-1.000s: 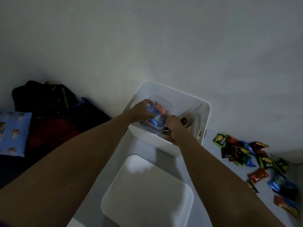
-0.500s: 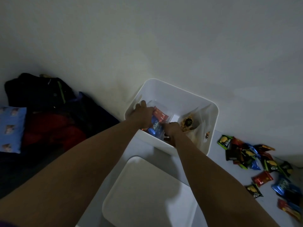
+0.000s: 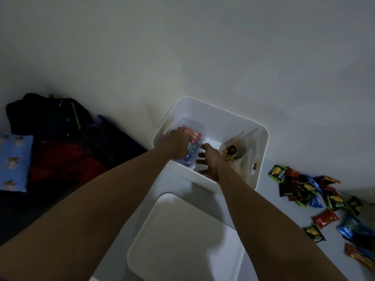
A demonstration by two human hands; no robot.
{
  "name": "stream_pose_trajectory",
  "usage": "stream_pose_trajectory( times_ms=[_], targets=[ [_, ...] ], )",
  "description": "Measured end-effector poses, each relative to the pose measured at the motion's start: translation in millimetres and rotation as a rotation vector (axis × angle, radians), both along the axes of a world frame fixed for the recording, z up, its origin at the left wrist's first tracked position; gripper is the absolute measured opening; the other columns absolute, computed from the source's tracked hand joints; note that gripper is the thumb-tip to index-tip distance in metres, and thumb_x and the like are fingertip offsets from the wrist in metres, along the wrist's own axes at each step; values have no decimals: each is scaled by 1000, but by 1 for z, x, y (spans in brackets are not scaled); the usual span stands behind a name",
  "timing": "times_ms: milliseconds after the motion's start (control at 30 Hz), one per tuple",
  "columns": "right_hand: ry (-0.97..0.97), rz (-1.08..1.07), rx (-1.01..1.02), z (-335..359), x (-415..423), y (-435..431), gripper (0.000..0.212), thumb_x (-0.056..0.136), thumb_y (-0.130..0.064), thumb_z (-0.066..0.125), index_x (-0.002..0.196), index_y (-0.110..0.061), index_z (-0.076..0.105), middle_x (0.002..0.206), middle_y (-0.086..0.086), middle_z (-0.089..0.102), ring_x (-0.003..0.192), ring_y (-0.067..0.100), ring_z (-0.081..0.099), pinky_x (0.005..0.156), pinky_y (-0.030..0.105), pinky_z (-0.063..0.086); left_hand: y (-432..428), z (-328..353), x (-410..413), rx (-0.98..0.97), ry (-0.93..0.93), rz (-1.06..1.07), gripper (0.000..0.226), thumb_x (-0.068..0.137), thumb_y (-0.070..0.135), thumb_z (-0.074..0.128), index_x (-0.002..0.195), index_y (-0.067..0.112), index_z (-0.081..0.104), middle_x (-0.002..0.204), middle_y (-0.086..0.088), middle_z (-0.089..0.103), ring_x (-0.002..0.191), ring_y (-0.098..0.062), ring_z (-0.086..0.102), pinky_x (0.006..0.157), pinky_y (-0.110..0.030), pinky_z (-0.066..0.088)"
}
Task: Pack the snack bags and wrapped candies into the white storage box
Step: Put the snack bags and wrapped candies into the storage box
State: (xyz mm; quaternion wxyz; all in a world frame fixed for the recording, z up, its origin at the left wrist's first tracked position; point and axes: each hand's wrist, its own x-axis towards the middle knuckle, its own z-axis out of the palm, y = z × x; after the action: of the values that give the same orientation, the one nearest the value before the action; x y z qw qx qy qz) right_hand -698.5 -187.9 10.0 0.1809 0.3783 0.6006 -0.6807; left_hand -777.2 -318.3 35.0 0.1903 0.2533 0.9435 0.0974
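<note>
The white storage box [image 3: 215,110] stands against the wall. Inside it on the left lies a clear container [image 3: 197,128] of red and blue wrapped candies. My left hand [image 3: 179,144] rests on that container, fingers curled over its left side. My right hand [image 3: 209,160] hovers just right of the container with fingers spread and holds nothing. A clear bag of cookies [image 3: 232,152] leans against the box's right wall. Several loose snack packets [image 3: 308,189] lie on the table to the right of the box.
A white lid [image 3: 182,240] lies on the table in front of the box, between my forearms. Dark clothes [image 3: 60,138] and a blue printed pillow [image 3: 14,159] are heaped to the left. The plain wall rises right behind the box.
The clear container went lower into the box's left side. My right hand let go of it and drew back with fingers spread. My left hand stayed on it.
</note>
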Motion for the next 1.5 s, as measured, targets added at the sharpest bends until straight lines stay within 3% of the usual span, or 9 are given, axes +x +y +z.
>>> stream_pose_trajectory(
  times_ms=[200,467,733,933,1033,1133,1233,1333,1500],
  targets=[
    [-22,-5,126,10,1,2,34,97,-34,37,119,-15,54,118,8,60,105,28,59,92,46,52,4,9,3,-2,-12,-13,57,86,26,69,135,8,50,133,-16,51,119,-32,53,102,-38,44],
    [300,-116,442,69,32,64,28,86,-15,42,58,-19,45,59,3,45,62,22,45,58,36,40,58,61,22,142,60,-22,42,89,32,61,130,20,59,135,-8,51,124,-30,51,104,-44,45],
    [374,-381,549,101,118,193,28,94,-22,47,115,-15,63,96,6,67,88,30,68,82,51,59,190,98,102,444,261,-137,35,90,31,57,121,17,63,126,-9,58,118,-29,51,92,-44,49],
    [241,-289,704,63,208,265,23,98,-20,45,107,-12,65,98,3,64,87,23,60,82,36,51,258,65,175,375,210,-307,42,88,39,62,124,20,60,127,-5,56,121,-28,46,96,-42,42],
    [180,-214,795,30,258,290,28,100,-18,46,73,-18,53,71,-1,53,69,21,52,68,32,40,272,34,201,262,97,-395,65,78,54,68,133,21,55,131,-7,52,121,-29,45,97,-42,43],
    [25,-139,971,-11,314,315,29,95,-32,57,107,-6,60,104,16,60,99,34,58,82,40,47,278,-12,234,189,91,-530,111,56,85,64,143,17,45,143,-13,47,128,-33,44,102,-49,44],
    [-63,-67,1068,-53,363,330,63,89,-50,56,137,-10,45,131,19,49,123,37,48,100,47,45,272,-55,276,21,-7,-583,141,42,99,51,155,23,13,163,-10,7,149,-35,6,118,-59,14],
    [-115,-32,1008,-85,390,333,77,90,-57,51,152,-22,23,155,14,23,144,38,24,113,56,32,266,-91,325,9,-43,-512,139,47,100,46,155,30,-8,162,-1,-24,147,-30,-26,116,-57,-10],
    [-20,39,1009,-105,392,320,84,89,-71,40,155,-26,15,163,8,10,149,37,14,112,62,30,267,-130,373,16,-43,-281,87,86,82,19,153,37,-14,157,7,-35,146,-27,-29,116,-55,-15]
  ],
)
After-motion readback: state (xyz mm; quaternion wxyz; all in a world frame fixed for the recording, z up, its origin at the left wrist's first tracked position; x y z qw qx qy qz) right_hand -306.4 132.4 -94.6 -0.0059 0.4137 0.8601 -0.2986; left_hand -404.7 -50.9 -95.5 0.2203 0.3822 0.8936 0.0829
